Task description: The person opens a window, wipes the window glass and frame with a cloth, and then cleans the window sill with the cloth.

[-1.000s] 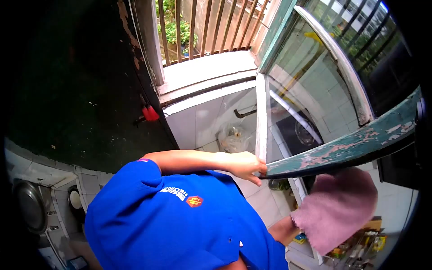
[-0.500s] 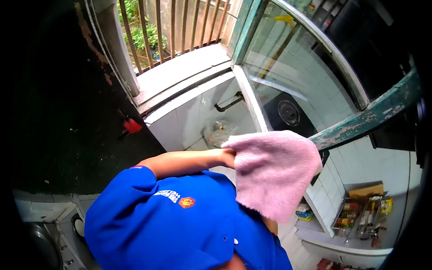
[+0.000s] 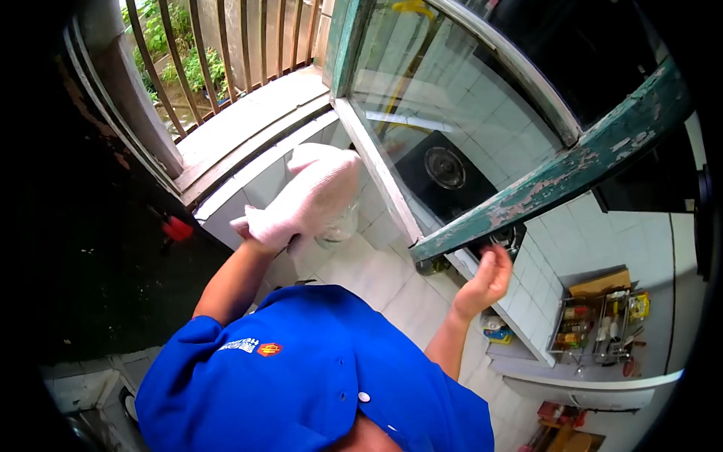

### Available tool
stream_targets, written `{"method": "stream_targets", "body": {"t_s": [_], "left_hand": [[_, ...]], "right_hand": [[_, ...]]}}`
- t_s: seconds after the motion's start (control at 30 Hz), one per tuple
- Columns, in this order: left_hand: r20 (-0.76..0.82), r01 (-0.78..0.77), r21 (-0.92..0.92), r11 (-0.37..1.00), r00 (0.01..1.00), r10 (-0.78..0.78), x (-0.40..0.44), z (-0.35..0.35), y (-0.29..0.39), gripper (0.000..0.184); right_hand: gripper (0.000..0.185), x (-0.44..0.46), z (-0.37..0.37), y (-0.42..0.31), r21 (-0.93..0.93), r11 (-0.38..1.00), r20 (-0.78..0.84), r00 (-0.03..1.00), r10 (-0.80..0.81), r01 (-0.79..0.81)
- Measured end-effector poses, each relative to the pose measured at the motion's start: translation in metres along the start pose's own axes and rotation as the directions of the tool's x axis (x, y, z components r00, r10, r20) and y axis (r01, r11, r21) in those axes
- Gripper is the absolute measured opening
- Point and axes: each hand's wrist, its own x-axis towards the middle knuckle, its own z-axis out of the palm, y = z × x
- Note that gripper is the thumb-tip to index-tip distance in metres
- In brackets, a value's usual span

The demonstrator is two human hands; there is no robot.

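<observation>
A pink cloth (image 3: 320, 188) is wrapped over my left hand and hides its fingers. Only the wrist shows below it, and the cloth's upper end reaches the upright edge of the glazed window sash (image 3: 467, 83). My right hand (image 3: 483, 285) is raised at the sash's lower rail (image 3: 527, 192), which has peeling green paint. Its fingers are curled with the tips together just below the rail. Whether they touch the rail or pinch something small, I cannot tell.
Behind the glass is a black gas stove (image 3: 446, 167). Window bars (image 3: 222, 53) stand beyond the white sill (image 3: 248, 105). A dark door panel (image 3: 90, 264) is on the left. At right, a wire rack (image 3: 595, 328) holds bottles and utensils.
My left hand has moved left, and the cloth, spread out before, is now bunched around it. My right hand has come out from behind the cloth and risen to the sash. The view has shifted right.
</observation>
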Motion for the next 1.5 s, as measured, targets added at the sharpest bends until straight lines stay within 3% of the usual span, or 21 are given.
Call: {"method": "stream_targets", "body": {"t_s": [0.03,0.1,0.13,0.2,0.27,0.3,0.33,0.4,0.5,0.67,0.73,0.77,0.87,1.0,1.03,1.07,1.1,1.13,1.17,1.2,1.5], "left_hand": [[-0.051,0.156,-0.175,0.972,0.985,-0.168,-0.004,-0.002,-0.012,0.032],[-0.04,0.3,-0.403,0.864,0.938,-0.345,-0.006,-0.006,-0.03,0.037],[-0.012,0.127,-0.129,0.983,0.991,-0.13,0.006,0.005,-0.015,0.039],[0.047,-0.306,0.441,0.844,0.947,0.319,0.03,0.029,0.015,0.046],[0.036,-0.287,0.286,0.914,0.957,0.289,0.043,0.046,0.009,0.037],[0.162,-0.475,0.407,0.78,0.878,0.45,0.054,0.049,0.01,0.034],[0.1,-0.501,0.289,0.816,0.863,0.494,0.058,0.062,0.033,0.034],[0.122,-0.57,0.334,0.75,0.816,0.566,0.075,0.073,0.036,0.035],[0.177,-0.688,0.309,0.657,0.72,0.671,0.104,0.097,0.036,0.036],[0.327,-0.96,0.147,0.239,0.276,0.904,0.143,0.129,0.038,0.034],[0.221,-0.652,0.016,0.758,0.742,0.633,0.16,0.126,0.018,0.038],[0.211,-0.394,-0.062,0.917,0.893,0.398,0.169,0.122,0.006,0.044],[0.29,-0.159,0.01,0.987,0.945,0.15,0.191,0.1,0.012,0.033],[0.527,0.0,0.35,0.937,0.827,-0.197,0.205,0.091,0.077,0.022],[0.538,0.234,0.039,0.972,0.815,-0.218,0.21,0.099,0.054,0.02],[0.552,0.44,-0.276,0.854,0.8,-0.234,0.214,0.107,0.033,0.018],[0.571,0.578,-0.542,0.61,0.786,-0.238,0.218,0.11,0.025,0.017],[0.461,0.192,-0.376,0.907,0.888,0.002,0.226,0.103,0.015,0.022],[0.314,-0.227,-0.085,0.97,0.918,0.243,0.233,0.096,0.007,0.028],[0.243,-0.365,0.011,0.931,0.904,0.352,0.235,0.089,0.003,0.028],[0.229,-0.703,-0.151,0.695,0.659,0.717,0.22,0.092,0.072,0.031]], "right_hand": [[0.03,0.005,0.002,-0.002,-0.005,1.0,0.002,1.0,0.005,-0.005],[0.049,0.019,0.015,-0.01,-0.123,0.953,-0.067,0.956,-0.286,0.277],[0.059,0.024,0.017,-0.005,-0.081,0.962,0.005,0.966,-0.26,0.26],[0.059,0.031,0.034,-0.002,0.003,0.969,-0.005,0.969,-0.248,0.248],[0.06,0.038,0.03,0.01,0.031,0.987,0.145,0.976,-0.159,0.156],[0.055,0.04,0.032,0.012,0.017,0.971,0.174,0.956,-0.236,0.237],[0.054,0.038,0.039,0.008,0.002,0.964,0.134,0.956,-0.263,0.265],[0.063,0.032,0.04,0.015,0.134,0.987,0.124,0.986,-0.109,0.092],[0.063,0.028,0.041,0.022,0.145,0.988,0.069,0.996,-0.057,0.046],[0.06,0.032,0.046,0.036,0.243,0.97,-0.058,0.998,0.017,-0.002],[0.06,0.039,0.043,0.032,0.042,0.994,-0.031,0.995,-0.097,0.098],[0.061,0.042,0.043,0.041,0.121,0.986,-0.05,0.993,-0.106,0.112],[0.051,0.053,0.043,0.06,0.268,0.962,-0.082,0.996,-0.037,0.057],[0.052,0.06,0.049,0.066,0.305,0.947,-0.128,0.99,-0.058,0.095],[0.052,0.059,0.051,0.062,0.317,0.946,-0.146,0.989,-0.028,0.074],[0.052,0.059,0.05,0.06,0.326,0.944,-0.159,0.987,0.003,0.05],[0.052,0.06,0.048,0.061,0.322,0.945,-0.159,0.987,0.002,0.05],[0.057,0.062,0.047,0.066,0.296,0.953,-0.165,0.986,-0.015,0.064],[0.063,0.06,0.046,0.068,0.268,0.961,-0.173,0.985,-0.026,0.072],[0.063,0.057,0.046,0.067,0.266,0.961,-0.184,0.983,-0.025,0.074],[0.071,0.05,0.052,0.054,0.245,0.969,-0.154,0.988,-0.003,0.041]]}}
